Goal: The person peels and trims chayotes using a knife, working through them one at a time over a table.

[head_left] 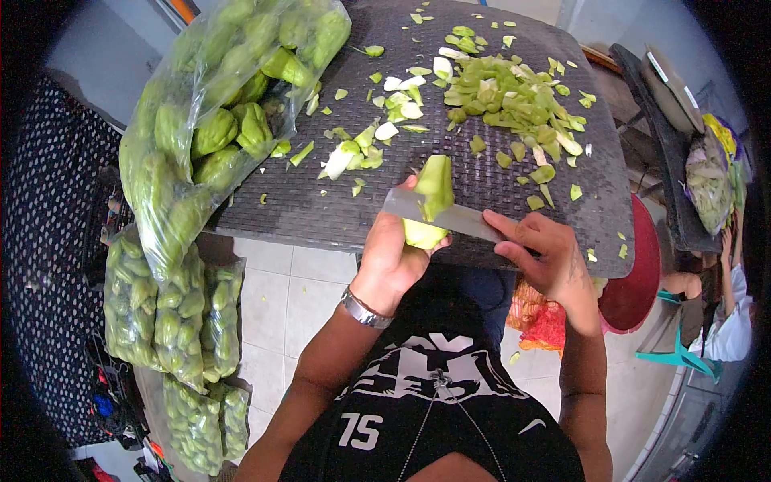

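My left hand (389, 247) is closed around a pale green chayote (434, 183), partly peeled, held above the table's near edge. A wide-bladed knife (462, 221) lies across the chayote, its blade touching the flesh. The knife's handle is hidden inside my right hand (546, 253), whose fingers wrap round it, with the index finger along the blade. Beyond the hands, a heap of green peelings and cut pieces (510, 96) lies on the dark woven table (337, 217). More pale scraps (393, 108) are scattered left of the heap.
A large clear plastic bag of whole chayotes (233, 104) rests on the table's left side. Several packed bags of chayotes (165, 309) stand lower left. A red tub (630, 273) and a red net bag (540, 321) sit at right. Another person (727, 297) is at the far right.
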